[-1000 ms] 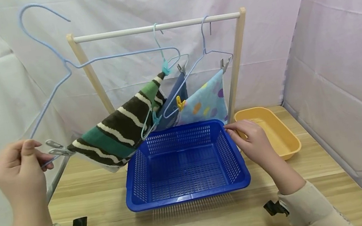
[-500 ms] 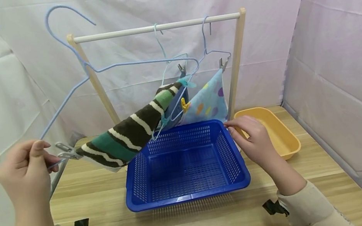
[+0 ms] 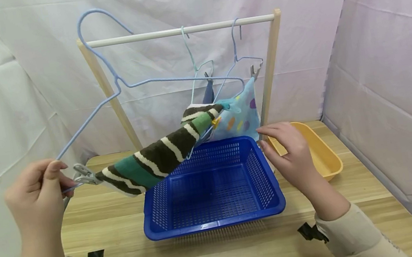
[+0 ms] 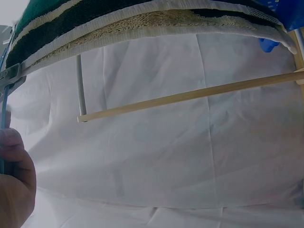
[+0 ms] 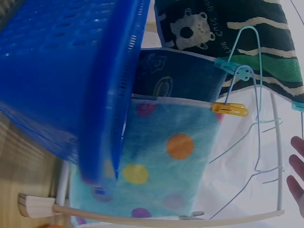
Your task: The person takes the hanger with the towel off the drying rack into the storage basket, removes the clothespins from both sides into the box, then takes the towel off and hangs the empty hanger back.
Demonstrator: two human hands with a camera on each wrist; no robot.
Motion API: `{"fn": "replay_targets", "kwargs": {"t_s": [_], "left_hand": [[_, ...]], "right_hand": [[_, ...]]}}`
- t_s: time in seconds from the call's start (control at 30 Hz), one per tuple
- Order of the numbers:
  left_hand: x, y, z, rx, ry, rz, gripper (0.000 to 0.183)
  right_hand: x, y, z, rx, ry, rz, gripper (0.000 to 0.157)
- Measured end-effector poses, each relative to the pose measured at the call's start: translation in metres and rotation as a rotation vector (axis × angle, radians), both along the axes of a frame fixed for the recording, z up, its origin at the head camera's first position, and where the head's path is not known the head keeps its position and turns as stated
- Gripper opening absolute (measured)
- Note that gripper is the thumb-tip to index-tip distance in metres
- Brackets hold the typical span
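Observation:
My left hand [image 3: 37, 193] pinches the lower left corner of a light blue wire hanger [image 3: 159, 80], whose hook stands in front of the rack's bar at the left. From this hanger hangs a brown, green and white striped towel [image 3: 151, 161], held by a grey clip [image 3: 86, 175] beside the fingers and a turquoise clip [image 3: 230, 105] at the far end. The towel's white-edged underside shows in the left wrist view. My right hand [image 3: 290, 156] holds nothing, its thumb and fingers apart at the right rim of the blue basket [image 3: 216, 223]; its fingertips [image 5: 297, 161] show in the right wrist view.
A wooden rack with a white bar [image 3: 144, 36] stands behind the basket. On it hang a dark blue towel [image 5: 161, 71] and a light blue dotted towel [image 5: 178, 126] with a yellow clip [image 5: 230, 109]. A yellow tray [image 3: 320, 156] sits at the right, near a white curtain.
My left hand has moved right, carrying the hanger and striped towel; the hook has come down and across to the bar. My right thumb and fingers have spread apart near the basket's rim.

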State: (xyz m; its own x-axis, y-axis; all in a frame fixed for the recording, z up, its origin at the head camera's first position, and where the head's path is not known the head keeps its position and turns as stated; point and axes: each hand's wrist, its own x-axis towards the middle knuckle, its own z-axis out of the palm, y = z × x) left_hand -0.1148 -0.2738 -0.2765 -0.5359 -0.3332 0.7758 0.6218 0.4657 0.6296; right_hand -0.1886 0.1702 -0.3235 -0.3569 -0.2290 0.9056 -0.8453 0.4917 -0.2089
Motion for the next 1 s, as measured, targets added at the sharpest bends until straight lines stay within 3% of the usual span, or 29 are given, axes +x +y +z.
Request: {"fn": "replay_targets", "kwargs": {"t_s": [0.37, 0.47, 0.67, 1.0], "left_hand": [[0.003, 0.007, -0.002, -0.09, 0.034, -0.052, 0.02], [0.003, 0.011, -0.002, -0.113, 0.037, -0.047, 0.022], [-0.001, 0.018, -0.003, -0.14, 0.068, -0.097, 0.027], [-0.011, 0.028, -0.009, -0.251, 0.101, -0.131, 0.028]], "right_hand": [[0.007, -0.005, 0.012, -0.014, 0.092, -0.017, 0.033], [0.009, -0.004, 0.013, -0.02, 0.133, -0.017, 0.034], [0.012, 0.0, 0.017, -0.027, 0.225, -0.002, 0.034], [0.017, 0.01, 0.014, -0.041, 0.202, -0.006, 0.043]]}}
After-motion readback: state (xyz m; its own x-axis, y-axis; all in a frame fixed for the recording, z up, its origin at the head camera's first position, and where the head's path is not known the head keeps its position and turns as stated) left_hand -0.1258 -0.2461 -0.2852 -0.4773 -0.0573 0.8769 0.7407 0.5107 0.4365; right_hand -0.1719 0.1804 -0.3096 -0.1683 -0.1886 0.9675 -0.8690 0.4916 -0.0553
